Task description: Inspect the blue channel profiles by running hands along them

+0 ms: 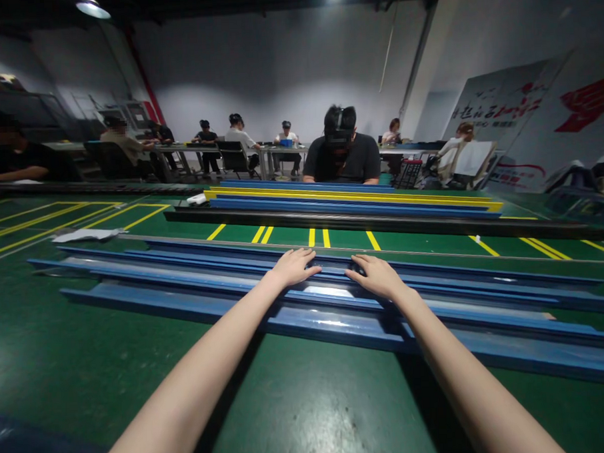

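Several long blue channel strips [331, 322] lie side by side across the green tabletop [309, 400], running left to right. My left hand [294, 267] rests over the far strips near their middle, fingers stretched out and thumb pointing right. A short gap to its right, my right hand [377, 274] reaches over the same far strips, with its fingers apart and thumb pointing left. Neither hand is wrapped round a strip. The undersides of both palms are hidden, so I cannot tell how firmly they touch the blue plastic.
Beyond yellow tape lines [312, 237] lie a long black strip [332, 220], a yellow strip [361, 198] and more blue ones. White paper [88, 234] lies at left. Across the table a person in a dark shirt [342, 158] bends forward; other people sit at tables behind.
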Demonstrator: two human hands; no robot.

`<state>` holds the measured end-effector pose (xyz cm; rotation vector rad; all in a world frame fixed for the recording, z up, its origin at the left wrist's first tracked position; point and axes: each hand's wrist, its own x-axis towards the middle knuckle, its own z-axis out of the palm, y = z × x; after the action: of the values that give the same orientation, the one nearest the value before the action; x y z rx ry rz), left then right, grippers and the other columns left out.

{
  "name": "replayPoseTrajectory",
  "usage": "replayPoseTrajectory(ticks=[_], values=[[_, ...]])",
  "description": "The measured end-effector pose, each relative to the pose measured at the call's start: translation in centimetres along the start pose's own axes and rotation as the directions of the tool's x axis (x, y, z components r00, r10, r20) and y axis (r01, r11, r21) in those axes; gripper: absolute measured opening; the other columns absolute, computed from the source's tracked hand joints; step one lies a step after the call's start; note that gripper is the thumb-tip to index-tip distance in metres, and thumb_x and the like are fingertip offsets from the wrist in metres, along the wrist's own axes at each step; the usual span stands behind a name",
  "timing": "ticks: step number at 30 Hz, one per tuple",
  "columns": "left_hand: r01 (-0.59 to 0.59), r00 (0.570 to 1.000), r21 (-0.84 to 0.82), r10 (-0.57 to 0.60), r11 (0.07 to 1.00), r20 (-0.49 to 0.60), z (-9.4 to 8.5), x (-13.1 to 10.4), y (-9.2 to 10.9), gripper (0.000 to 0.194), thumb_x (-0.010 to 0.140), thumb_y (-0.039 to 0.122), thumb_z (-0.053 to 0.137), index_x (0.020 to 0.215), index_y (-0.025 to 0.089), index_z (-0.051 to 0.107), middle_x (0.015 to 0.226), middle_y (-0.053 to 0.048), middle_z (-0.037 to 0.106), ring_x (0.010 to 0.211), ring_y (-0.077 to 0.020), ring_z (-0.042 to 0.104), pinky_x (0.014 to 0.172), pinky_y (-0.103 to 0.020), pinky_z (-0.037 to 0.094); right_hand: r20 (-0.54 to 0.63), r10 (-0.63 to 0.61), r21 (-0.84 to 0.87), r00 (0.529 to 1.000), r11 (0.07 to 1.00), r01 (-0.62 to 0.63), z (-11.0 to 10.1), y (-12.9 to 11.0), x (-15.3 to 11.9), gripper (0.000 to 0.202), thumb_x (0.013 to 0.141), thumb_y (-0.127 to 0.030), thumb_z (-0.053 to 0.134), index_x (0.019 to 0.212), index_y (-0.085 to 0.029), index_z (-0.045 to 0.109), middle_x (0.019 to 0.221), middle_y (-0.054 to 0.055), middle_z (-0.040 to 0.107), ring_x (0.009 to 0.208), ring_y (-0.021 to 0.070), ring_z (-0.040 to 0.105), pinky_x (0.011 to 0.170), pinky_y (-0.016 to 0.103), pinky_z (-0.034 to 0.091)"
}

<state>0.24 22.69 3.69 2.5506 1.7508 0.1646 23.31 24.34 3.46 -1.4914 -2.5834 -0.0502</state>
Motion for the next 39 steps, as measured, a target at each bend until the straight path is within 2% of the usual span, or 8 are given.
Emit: replayPoseTrajectory(ticks=[9,14,16,19,26,31,34,39], values=[[-0.009,1.000,0.039,0.009,0.999,-0.003,0.0,0.6,-0.3,0.071,0.079,0.065,0.025,0.130,0.016,0.035,0.137,-0.009,0.034,0.125,-0.0232,0.030,0.101,-0.035,0.025,-0.030,-0.018,-0.038,0.999,0.999,0.016,0.1,0.3,0.6,0.065,0.078,-0.062,0.031,0.116,-0.014,0.053,0.113,0.013,0.056,0.103,0.0250,0.050,0.087,0.034,0.038],[0.060,0.996,0.069,-0.064,0.996,0.065,-1.0,1.7,-0.4,0.075,0.074,0.071,0.024,0.128,0.022,0.040,0.124,-0.011,0.050,0.114,-0.0271,0.045,0.091,-0.036,0.035,0.035,0.059,-0.043,0.998,0.997,-0.057,-0.3,0.5,1.8,0.070,0.073,-0.072,0.027,0.113,-0.021,0.053,0.112,0.011,0.057,0.100,0.0262,0.053,0.080,0.035,0.041],[0.083,0.993,0.099,-0.091,0.992,0.079,-1.3,2.0,-0.5,0.077,0.071,0.075,0.022,0.127,0.026,0.041,0.116,-0.012,0.055,0.107,-0.0290,0.050,0.085,-0.037,0.039,0.082,0.095,-0.051,0.992,0.995,-0.091,-0.5,0.8,2.3,0.076,0.069,-0.077,0.025,0.111,-0.020,0.054,0.110,0.011,0.058,0.097,0.0272,0.055,0.076,0.036,0.042],[0.055,0.997,0.154,-0.064,0.987,0.053,-1.3,2.4,-1.0,0.077,0.070,0.076,0.021,0.124,0.027,0.044,0.110,-0.013,0.057,0.102,-0.0299,0.052,0.080,-0.038,0.041,0.099,0.084,-0.087,0.992,0.993,-0.075,-0.6,1.1,2.6,0.080,0.066,-0.079,0.023,0.102,-0.017,0.058,0.103,0.013,0.061,0.094,0.0275,0.056,0.073,0.035,0.043],[0.005,1.000,0.225,-0.005,0.974,0.001,-1.1,2.4,-1.2,0.073,0.071,0.075,0.022,0.121,0.028,0.048,0.101,-0.011,0.059,0.094,-0.0260,0.056,0.072,-0.031,0.042,0.024,0.023,-0.177,0.999,0.984,-0.019,-0.6,1.3,2.5,0.078,0.067,-0.079,0.021,0.096,-0.018,0.061,0.093,0.011,0.062,0.086,0.0244,0.058,0.069,0.032,0.042],[-0.013,0.989,0.322,0.060,0.947,-0.136,-3.7,1.9,-0.6,0.070,0.071,0.074,0.026,0.116,0.026,0.052,0.092,-0.010,0.060,0.089,-0.0243,0.057,0.069,-0.029,0.040,-0.133,0.008,-0.218,0.991,0.975,-0.037,-2.1,1.1,2.0,0.073,0.069,-0.076,0.025,0.097,-0.018,0.061,0.089,0.009,0.061,0.084,0.0222,0.057,0.067,0.029,0.040],[-0.015,0.962,0.382,0.117,0.924,-0.245,-6.1,1.4,0.1,0.073,0.069,0.075,0.028,0.115,0.023,0.053,0.092,-0.010,0.059,0.091,-0.0240,0.055,0.070,-0.028,0.039,-0.227,0.009,-0.244,0.974,0.968,-0.065,-4.0,1.0,1.4,0.073,0.067,-0.077,0.029,0.098,-0.018,0.060,0.084,0.008,0.061,0.080,0.0211,0.057,0.060,0.027,0.037],[-0.005,0.920,0.447,0.180,0.894,-0.348,-9.5,-0.4,2.0,0.079,0.068,0.077,0.025,0.101,0.013,0.059,0.087,-0.012,0.060,0.086,-0.0253,0.055,0.065,-0.029,0.039,-0.346,-0.046,-0.311,0.937,0.948,-0.069,-7.6,0.6,-0.6,0.075,0.065,-0.078,0.029,0.095,-0.017,0.061,0.079,0.008,0.062,0.075,0.0208,0.056,0.052,0.026,0.028]])
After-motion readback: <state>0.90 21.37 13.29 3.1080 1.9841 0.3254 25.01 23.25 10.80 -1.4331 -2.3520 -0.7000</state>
